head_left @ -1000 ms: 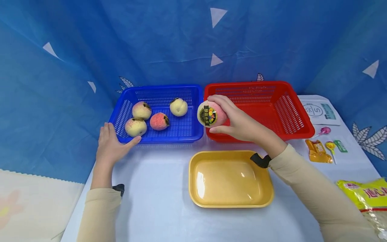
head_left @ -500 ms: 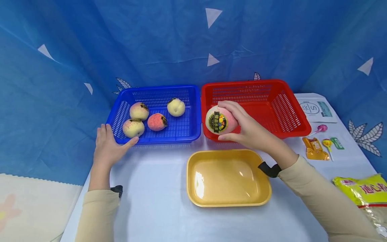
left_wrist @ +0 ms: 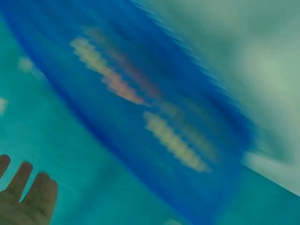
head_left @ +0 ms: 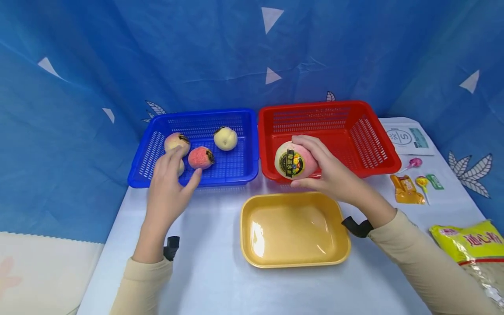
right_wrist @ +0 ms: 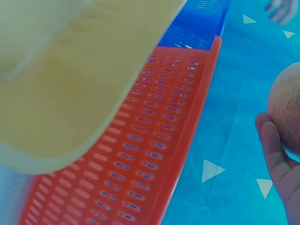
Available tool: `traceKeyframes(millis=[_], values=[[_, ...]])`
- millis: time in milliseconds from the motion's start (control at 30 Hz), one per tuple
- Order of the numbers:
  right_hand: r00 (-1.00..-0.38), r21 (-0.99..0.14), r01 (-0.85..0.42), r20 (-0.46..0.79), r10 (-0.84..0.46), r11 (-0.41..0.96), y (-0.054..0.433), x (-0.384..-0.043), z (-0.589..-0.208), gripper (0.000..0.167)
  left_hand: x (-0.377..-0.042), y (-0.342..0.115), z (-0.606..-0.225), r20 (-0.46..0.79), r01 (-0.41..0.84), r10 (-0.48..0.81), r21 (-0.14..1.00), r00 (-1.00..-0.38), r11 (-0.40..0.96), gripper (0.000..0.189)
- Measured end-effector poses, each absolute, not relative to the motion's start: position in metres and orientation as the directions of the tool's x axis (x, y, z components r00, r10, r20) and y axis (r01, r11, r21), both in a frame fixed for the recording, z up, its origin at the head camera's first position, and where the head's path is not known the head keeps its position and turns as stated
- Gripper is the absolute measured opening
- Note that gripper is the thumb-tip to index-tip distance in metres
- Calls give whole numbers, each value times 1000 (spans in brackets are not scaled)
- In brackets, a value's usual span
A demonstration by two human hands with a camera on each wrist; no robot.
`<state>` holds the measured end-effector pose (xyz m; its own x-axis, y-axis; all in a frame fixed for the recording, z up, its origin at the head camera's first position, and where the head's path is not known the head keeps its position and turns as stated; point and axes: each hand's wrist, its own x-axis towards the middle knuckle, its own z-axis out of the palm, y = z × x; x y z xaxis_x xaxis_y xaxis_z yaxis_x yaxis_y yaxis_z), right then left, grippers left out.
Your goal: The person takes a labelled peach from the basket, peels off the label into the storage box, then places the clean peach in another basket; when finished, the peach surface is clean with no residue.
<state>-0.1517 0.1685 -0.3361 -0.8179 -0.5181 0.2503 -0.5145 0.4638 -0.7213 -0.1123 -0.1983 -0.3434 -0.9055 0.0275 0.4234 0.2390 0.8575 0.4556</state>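
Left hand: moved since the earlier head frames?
Yes, rightward: from the near-left corner of the blue basket, the left hand has shifted along its near side.

table [head_left: 212, 258]: whitish
back-left-corner basket [head_left: 232, 179]: blue
back-edge right-hand basket [head_left: 334, 142]: red
held fruit [head_left: 304, 165]: cream and pink
its sticker [head_left: 290, 163]: black, gold, multicolour dots
tray [head_left: 295, 264]: golden yellow
curtain [head_left: 204, 48]: blue, white-triangle and leaf print
sleeves [head_left: 141, 282]: beige
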Motion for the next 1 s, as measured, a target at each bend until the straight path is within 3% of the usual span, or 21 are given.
traceKeyframes(millis=[167,333,600,1000], values=[[-826,-768,-476,223,-517,430,169,-146,-338,93,-100,-138,-329,472,440,176,539,-864,718,44],[-810,-782,-489,245,-532,385,170,-144,-343,92,-95,-91,-323,466,538,286,606,-837,586,36],[-787,-728,-550,287,-547,409,171,-142,-353,92,-102,-56,-328,479,591,351,593,-805,546,29],[-802,-689,-547,268,-533,476,173,-139,-359,93,-109,-43,-338,525,623,348,557,-777,549,23]])
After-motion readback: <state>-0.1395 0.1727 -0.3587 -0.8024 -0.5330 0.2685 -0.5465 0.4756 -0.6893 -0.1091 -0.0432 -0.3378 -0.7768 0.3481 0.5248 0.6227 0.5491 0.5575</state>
